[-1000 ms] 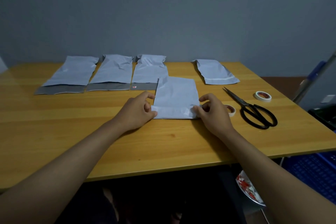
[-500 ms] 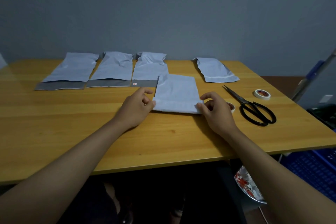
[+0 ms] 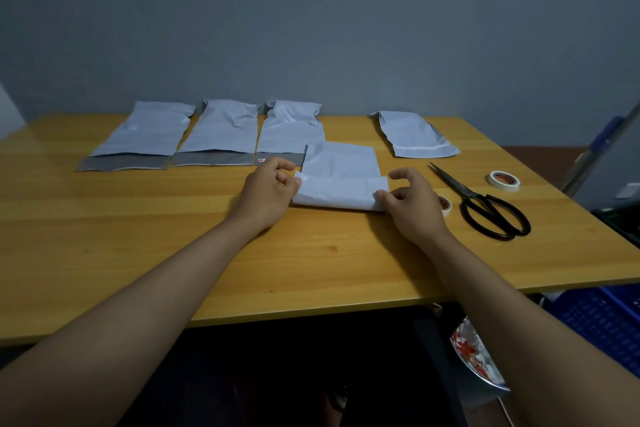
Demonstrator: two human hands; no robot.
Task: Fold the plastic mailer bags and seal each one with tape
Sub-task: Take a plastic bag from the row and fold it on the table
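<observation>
A white mailer bag (image 3: 341, 166) lies in the middle of the wooden table (image 3: 173, 236), its near edge rolled over into a fold. My left hand (image 3: 268, 192) pinches the fold's left end and my right hand (image 3: 412, 201) pinches its right end. Three flat mailer bags (image 3: 221, 130) with grey flaps lie in a row at the back left. One more bag (image 3: 414, 133) lies at the back right. A tape roll (image 3: 445, 204) sits partly hidden behind my right hand, and a second tape roll (image 3: 504, 179) lies farther right.
Black scissors (image 3: 485, 206) lie to the right of my right hand, blades pointing away. A blue crate (image 3: 602, 319) and a patterned plate (image 3: 474, 357) sit below the table's right edge. A grey wall stands behind the table.
The bag's near edge has been rolled up and over into a thicker fold, with both hands shifting slightly away along with it.
</observation>
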